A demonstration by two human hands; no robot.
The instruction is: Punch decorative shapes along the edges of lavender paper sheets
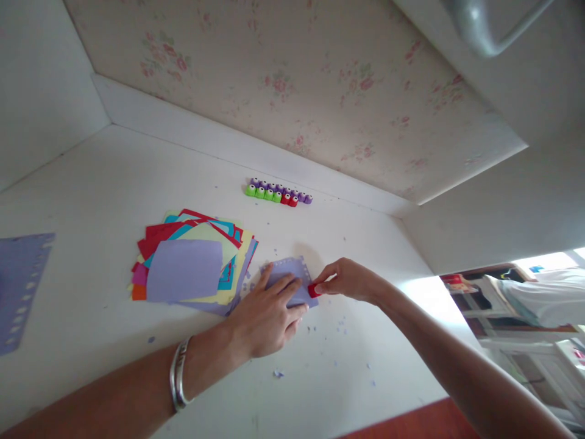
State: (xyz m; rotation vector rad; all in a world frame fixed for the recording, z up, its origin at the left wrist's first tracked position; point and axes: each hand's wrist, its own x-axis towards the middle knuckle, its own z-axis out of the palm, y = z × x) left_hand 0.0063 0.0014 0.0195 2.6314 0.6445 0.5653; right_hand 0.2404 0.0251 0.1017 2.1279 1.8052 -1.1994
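Item, right hand (340, 277): yours, thumb and fingers clamped on a red craft punch (314, 290), which sits at the right edge of a small lilac sheet (290, 266).

Item, left hand (269, 317): yours, palm down on that same sheet, fingers spread apart; a silver bangle (179, 375) at the wrist. Small punched holes line the sheet's upper edge.

Item, paper stack (158, 233): left of your hands, fanned sheets in red, blue, yellow, pale green, pink and orange, a plain lilac sheet (185, 271) on top.

Item, craft punches in two rows behind the stack: four green punches (260, 192) and two red punches (293, 200) in front, purple punches (309, 199) at the rear.

Item, lilac scraps (278, 374): scattered over the white tabletop (114, 183).

Item, open shelving (516, 333), far right: holds a white cloth (557, 299) and a red object; further contents too blurred for you to name.

Obscured: the small sheet's middle, under your left hand; much of the clamped punch, behind your fingers; the lower sheets of the stack. Cut off: a perforated lilac sheet (22, 280), at the left border.
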